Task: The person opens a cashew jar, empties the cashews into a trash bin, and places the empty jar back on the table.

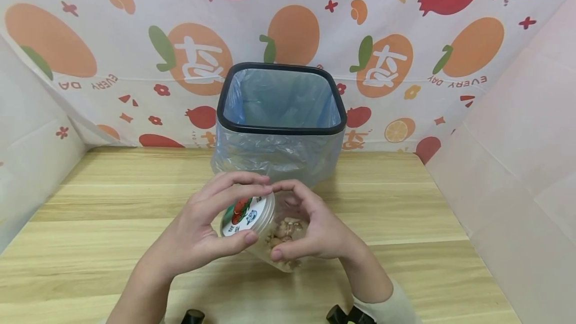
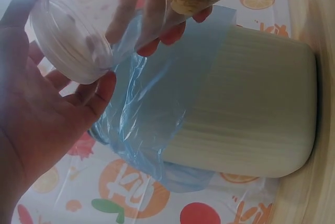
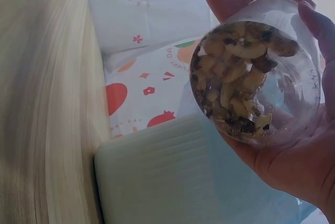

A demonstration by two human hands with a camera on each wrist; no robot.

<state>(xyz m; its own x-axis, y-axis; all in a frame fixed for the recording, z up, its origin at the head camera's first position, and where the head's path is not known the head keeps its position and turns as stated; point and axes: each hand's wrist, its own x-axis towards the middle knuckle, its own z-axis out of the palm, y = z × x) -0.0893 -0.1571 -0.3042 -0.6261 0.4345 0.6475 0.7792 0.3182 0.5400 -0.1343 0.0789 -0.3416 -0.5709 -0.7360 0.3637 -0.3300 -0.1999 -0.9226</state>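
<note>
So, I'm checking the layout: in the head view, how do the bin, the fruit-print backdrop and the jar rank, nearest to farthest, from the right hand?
1. Jar: held in the right hand, against its fingers and thumb.
2. Bin: beyond the hand, ahead and slightly left.
3. Fruit-print backdrop: behind the bin, farthest away.

Bare hands (image 1: 204,224), cream sleeve (image 1: 390,305), black wrist gear (image 1: 360,317)
</note>
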